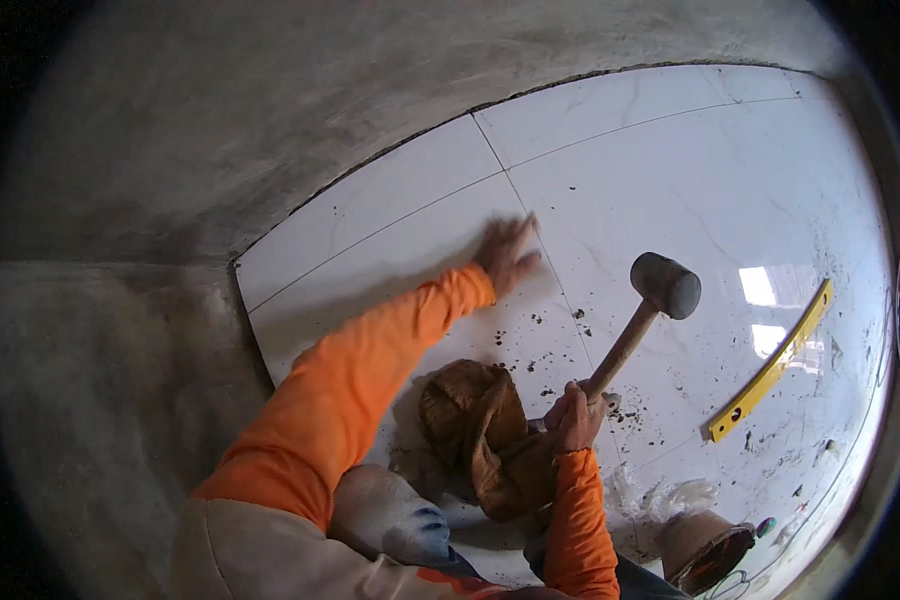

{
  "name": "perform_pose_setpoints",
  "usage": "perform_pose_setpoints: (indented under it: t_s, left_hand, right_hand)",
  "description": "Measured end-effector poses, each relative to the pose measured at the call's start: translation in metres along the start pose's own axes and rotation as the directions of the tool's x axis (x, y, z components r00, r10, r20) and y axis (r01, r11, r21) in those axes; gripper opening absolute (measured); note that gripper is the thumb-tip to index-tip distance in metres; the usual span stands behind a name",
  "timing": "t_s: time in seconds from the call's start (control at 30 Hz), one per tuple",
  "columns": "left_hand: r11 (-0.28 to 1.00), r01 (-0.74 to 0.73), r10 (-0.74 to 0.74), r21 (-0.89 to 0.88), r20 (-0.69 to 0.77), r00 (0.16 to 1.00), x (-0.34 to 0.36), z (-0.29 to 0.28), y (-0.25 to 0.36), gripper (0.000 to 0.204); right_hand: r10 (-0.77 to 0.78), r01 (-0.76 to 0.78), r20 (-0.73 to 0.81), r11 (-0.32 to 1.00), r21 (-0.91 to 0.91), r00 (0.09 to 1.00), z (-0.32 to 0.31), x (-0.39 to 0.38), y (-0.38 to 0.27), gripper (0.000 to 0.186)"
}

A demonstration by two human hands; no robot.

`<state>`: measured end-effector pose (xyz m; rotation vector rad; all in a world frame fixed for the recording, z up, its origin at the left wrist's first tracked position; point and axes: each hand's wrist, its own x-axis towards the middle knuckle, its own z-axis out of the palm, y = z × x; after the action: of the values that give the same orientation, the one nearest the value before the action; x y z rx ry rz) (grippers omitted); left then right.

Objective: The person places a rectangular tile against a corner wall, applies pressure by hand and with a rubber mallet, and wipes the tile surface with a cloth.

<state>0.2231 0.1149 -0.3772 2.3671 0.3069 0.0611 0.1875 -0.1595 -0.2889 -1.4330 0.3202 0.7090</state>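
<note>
Mallet (627, 340) slants above the white tiles (610, 215), right of centre. Right hand (576, 420) clamped low on the handle, black head up and away, a hold that probably leaves swing. Left hand (505, 252) empty, fingers apart and blurred, over a tile by a seam; contact cannot be told. Reach perhaps for balance or feeling the surface. Yellow level (773, 360) lies on the tiles at right, likely parked within reach. Textures: mallet head a dull, blunt cylinder, probably rubber; handle wood-like; tiles glossy, faintly veined, mirroring windows; brown cloth (460, 410) crumpled, coarse; dark crumbs (578, 314) scattered; wall (270, 110) rough grey.
</note>
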Motion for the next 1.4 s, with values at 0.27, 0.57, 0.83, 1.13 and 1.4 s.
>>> perform_pose_setpoints:
  t_s: [0.27, 0.57, 0.83, 1.13, 1.4]
  left_hand:
    - [0.921, -0.368, 0.289, 0.124, 0.414, 0.863, -0.273, 0.039, 0.113, 0.053]
    - [0.997, -0.046, -0.026, 0.06, 0.843, 0.537, -0.244, 0.035, 0.149, 0.032]
    - [0.185, 0.183, 0.137, -0.966, 0.209, 0.968, -0.244, -0.025, 0.03, 0.044]
    - [0.473, 0.869, -0.358, 0.147, -0.869, 0.342, -0.136, -0.138, -0.189, 0.059]
    - [0.215, 0.955, -0.681, 0.203, -0.67, 0.296, -0.1, -0.139, -0.142, 0.064]
  right_hand:
    - [-0.105, 0.104, 0.005, 0.975, -0.197, 0.994, -0.008, 0.014, 0.006, 0.025]
    - [-0.49, 0.611, 0.364, 0.653, -0.448, 0.792, 0.115, -0.004, -0.036, 0.034]
    - [-0.328, 0.728, 0.659, 0.431, -0.533, 0.677, 0.216, 0.05, -0.043, 0.027]
    - [-0.441, 0.768, 0.64, 0.477, -0.427, 0.629, 0.27, 0.026, -0.027, 0.026]
    - [-0.065, 0.523, 0.554, 0.437, -0.732, 0.83, 0.257, 0.071, -0.037, 0.022]
